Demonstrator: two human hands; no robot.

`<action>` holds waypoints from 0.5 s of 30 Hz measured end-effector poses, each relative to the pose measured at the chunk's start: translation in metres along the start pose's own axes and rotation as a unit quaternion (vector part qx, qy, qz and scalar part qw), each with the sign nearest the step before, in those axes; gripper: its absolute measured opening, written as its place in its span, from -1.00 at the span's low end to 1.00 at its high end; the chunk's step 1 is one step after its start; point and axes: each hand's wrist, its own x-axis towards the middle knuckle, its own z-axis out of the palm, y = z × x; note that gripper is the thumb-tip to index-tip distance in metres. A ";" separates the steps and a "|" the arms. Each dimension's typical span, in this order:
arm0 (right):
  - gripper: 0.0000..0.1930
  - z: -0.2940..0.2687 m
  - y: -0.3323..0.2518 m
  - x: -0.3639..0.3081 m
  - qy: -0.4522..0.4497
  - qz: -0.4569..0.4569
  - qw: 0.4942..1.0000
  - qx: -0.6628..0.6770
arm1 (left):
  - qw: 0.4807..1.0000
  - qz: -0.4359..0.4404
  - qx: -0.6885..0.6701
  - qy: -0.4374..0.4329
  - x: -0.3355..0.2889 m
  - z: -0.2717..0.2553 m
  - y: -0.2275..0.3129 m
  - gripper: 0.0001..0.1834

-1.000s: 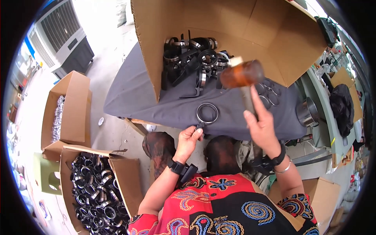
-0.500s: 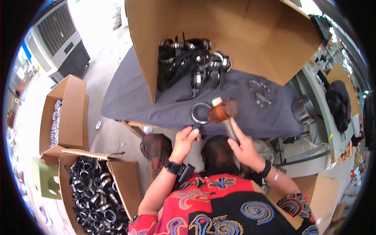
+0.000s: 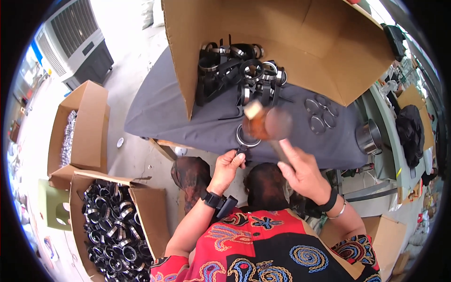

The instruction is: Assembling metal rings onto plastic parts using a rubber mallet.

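Note:
My left hand (image 3: 228, 169) is closed around the short black handle of a ring-shaped part (image 3: 239, 136) with a silver band. This ring rests at the near edge of the dark cloth-covered table (image 3: 188, 136). My right hand (image 3: 305, 176) grips the shaft of a mallet, its index finger stretched along it. The mallet head (image 3: 264, 123), brown and amber with a pale end, is smeared by motion. It hangs above the ring's right side and hides part of it in this view.
A cardboard box (image 3: 338, 66) lies open on the table, with black-handled rings (image 3: 251, 70) piled at its mouth. Several loose thin rings (image 3: 317, 124) and a metal pot (image 3: 369, 136) are at the right. More ring parts (image 3: 112, 225) fill a floor box; an air cooler (image 3: 70, 42) stands far left.
The mallet head has risen and looks larger and more blurred, with its pale end further left. My left hand keeps its hold on the handle. The whole view has shifted slightly.

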 end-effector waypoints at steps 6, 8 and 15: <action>-0.35 0.019 0.015 0.032 -0.185 0.063 0.980 -0.033 | 0.997 0.012 0.078 0.016 0.013 0.002 0.001 -0.72; -0.33 0.004 0.002 0.046 -0.227 0.142 0.963 0.022 | 0.995 -0.011 0.094 0.014 -0.001 0.000 -0.002 -0.72; -0.32 0.027 0.019 0.033 -0.110 0.093 0.987 0.066 | 0.998 0.014 0.056 -0.006 -0.004 -0.005 0.005 -0.74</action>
